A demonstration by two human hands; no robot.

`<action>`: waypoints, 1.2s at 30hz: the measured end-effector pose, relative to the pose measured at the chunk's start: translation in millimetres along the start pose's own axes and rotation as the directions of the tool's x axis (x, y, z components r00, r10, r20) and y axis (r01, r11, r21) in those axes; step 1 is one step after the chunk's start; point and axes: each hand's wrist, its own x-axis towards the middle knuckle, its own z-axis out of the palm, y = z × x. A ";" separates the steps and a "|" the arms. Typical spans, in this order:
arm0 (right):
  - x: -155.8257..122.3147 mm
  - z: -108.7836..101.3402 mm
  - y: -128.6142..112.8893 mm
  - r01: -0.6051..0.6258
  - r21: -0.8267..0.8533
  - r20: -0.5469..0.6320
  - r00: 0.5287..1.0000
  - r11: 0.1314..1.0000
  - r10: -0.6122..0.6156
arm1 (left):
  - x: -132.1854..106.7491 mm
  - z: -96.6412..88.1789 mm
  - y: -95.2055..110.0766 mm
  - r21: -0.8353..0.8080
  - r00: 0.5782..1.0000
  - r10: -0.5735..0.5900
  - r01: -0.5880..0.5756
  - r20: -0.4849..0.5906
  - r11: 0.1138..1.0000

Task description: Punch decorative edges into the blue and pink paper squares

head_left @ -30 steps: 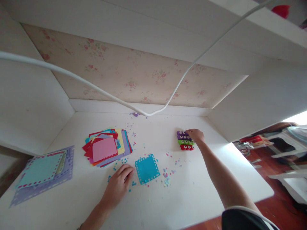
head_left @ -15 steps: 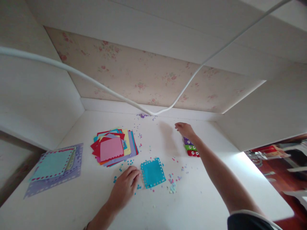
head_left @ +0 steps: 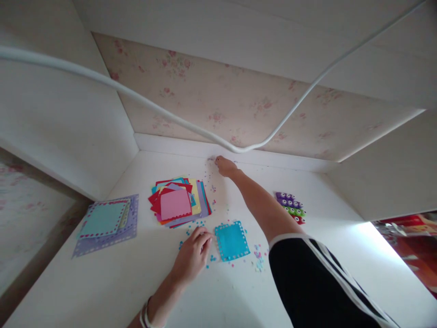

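Blue card (head_left: 232, 242) | left fingers (head_left: 204, 237) together | right hand (head_left: 226, 167) moved near backboard (head_left: 170, 143), fingers unclear

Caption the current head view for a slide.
Right hand near the back of a white table, left hand beside a blue sheet with hole-dotted edges.

We record: one left hand (head_left: 195, 252), lower centre of the frame, loosely curled, its forearm (head_left: 168, 291) slanting up from the bottom edge; one right hand (head_left: 225, 166), mid-frame, also curled, its arm (head_left: 261, 200) outstretched from lower right.
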 end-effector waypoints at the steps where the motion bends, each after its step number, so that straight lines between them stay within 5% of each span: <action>1: -1.7 2.3 2.6 -0.017 -0.002 -0.009 1.000 1.000 0.017 | 0.3 -0.2 -0.2 -0.004 1.000 0.000 0.000 0.006 1.000; 11: -60.5 14.9 38.1 -0.082 0.072 -0.127 0.988 0.994 0.091 | 0.2 1.3 0.1 0.016 0.999 0.022 -0.023 0.039 1.000; 19: -149.6 31.4 33.5 -0.019 0.173 -0.179 0.982 0.985 0.051 | -2.0 3.7 5.0 0.074 0.999 0.028 -0.031 0.041 0.997; 26: -224.8 51.7 28.9 0.120 0.386 -0.263 0.965 0.915 -0.016 | 3.4 19.4 20.4 0.324 1.000 -0.009 0.012 -0.011 0.946; 36: -255.8 66.5 12.3 0.132 0.591 -0.276 0.960 0.796 0.046 | 39.2 33.8 35.0 0.417 0.999 0.035 -0.042 0.024 0.908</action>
